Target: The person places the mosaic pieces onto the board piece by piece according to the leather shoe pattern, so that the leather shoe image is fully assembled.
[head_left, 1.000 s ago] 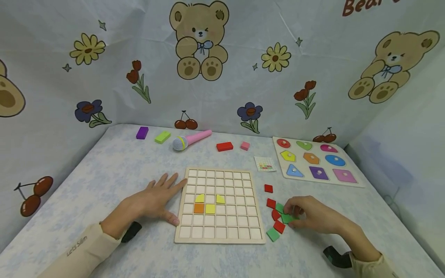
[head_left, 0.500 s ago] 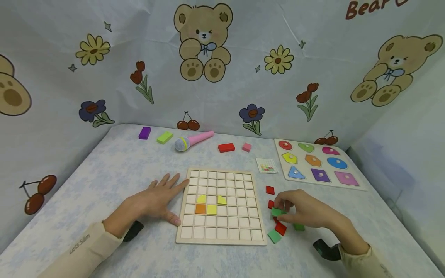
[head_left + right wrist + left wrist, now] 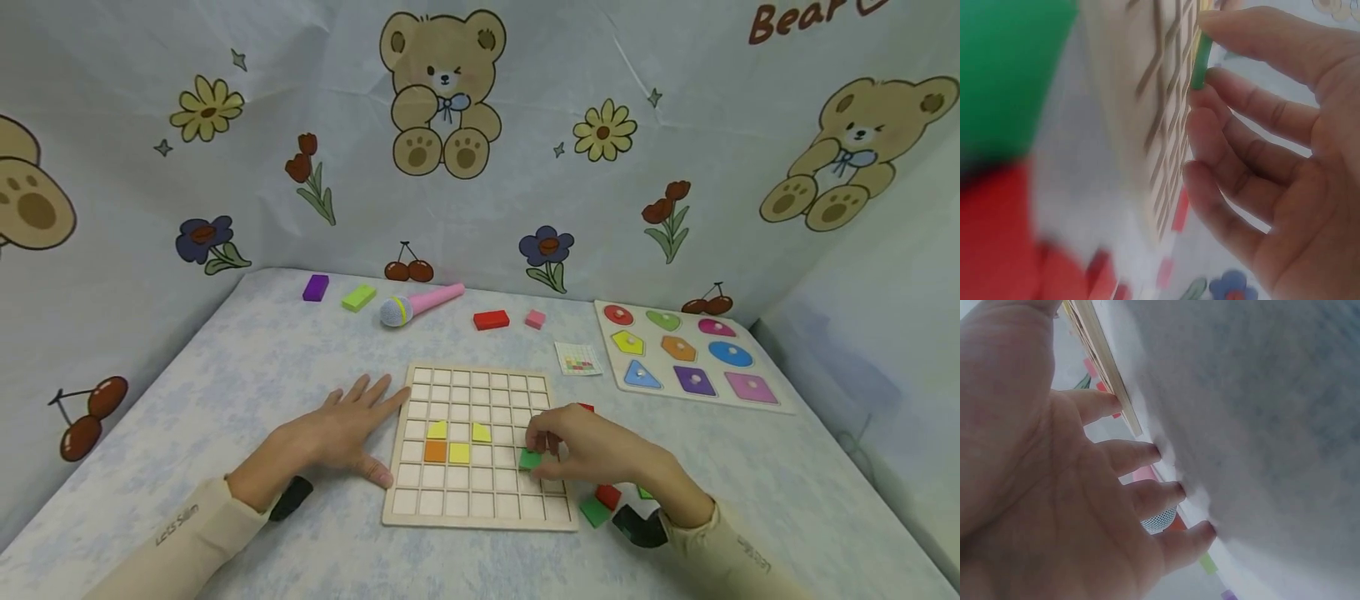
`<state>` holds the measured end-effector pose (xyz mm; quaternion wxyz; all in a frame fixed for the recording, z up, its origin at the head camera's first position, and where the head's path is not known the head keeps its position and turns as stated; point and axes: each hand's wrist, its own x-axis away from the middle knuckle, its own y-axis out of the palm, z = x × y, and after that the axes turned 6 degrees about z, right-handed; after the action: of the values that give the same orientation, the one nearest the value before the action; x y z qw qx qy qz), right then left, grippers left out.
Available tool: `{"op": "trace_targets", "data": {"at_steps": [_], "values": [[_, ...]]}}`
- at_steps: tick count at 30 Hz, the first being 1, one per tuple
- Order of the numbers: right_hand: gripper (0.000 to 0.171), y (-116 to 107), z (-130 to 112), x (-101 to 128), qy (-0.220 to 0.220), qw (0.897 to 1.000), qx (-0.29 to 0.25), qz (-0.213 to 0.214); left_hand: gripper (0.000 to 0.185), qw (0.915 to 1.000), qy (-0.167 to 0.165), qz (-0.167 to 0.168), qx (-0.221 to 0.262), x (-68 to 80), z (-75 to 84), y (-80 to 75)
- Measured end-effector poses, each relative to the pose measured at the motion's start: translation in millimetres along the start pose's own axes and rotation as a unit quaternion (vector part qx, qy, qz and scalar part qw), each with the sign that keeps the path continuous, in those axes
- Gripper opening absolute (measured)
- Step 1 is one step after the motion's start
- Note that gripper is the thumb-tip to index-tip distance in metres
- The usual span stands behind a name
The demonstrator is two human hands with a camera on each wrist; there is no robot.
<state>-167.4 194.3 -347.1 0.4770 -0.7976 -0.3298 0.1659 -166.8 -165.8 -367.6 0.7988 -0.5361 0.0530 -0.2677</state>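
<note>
The left hand (image 3: 337,437) lies with its fingers spread on the tabletop (image 3: 330,550), the index finger and the thumb meeting the near-side left edge of the wooden grid board (image 3: 480,523). The board fills the gap between the two hands, and the right hand (image 3: 600,446) reaches in over its right edge, pinching a green tile (image 3: 529,460) between thumb and index finger above the right-hand columns (whether the tile touches the grid, I cannot tell). Between the left fingers and that tile, an orange square (image 3: 435,451) and a yellow square (image 3: 459,453) sit side by side in their cells, with two cut-cornered yellow pieces (image 3: 437,430) in the row beyond. Bare cells part the yellow square from the pinched tile. Close by the right wrist, just outside the board's edge, a loose red tile (image 3: 608,497) and a second green tile (image 3: 596,511) crowd the space under the forearm. Past the right hand lie a small printed card (image 3: 578,359) and a shape puzzle (image 3: 654,343); beyond the left fingertips, across a stretch of tabletop, is a pink microphone (image 3: 422,304).
</note>
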Motion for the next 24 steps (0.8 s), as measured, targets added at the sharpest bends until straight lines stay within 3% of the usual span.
{"op": "trace_targets", "data": {"at_steps": [11, 19, 24], "values": [[0.016, 15.1, -40.5, -40.8, -0.049, 0.998, 0.027, -0.002, 0.122, 0.9999, -0.007, 0.001, -0.009, -1.8, -0.1, -2.1], [0.013, 32.1, -73.0, -59.8, -0.064, 0.995, 0.074, 0.0, 0.122, 1.0, -0.003, -0.001, -0.006, -1.5, -1.5, -0.9], [0.011, 44.3, -81.5, -65.6, -0.079, 0.989, 0.122, -0.001, 0.122, 1.0, 0.002, 0.001, -0.004, -1.1, -1.6, 0.6]]}}
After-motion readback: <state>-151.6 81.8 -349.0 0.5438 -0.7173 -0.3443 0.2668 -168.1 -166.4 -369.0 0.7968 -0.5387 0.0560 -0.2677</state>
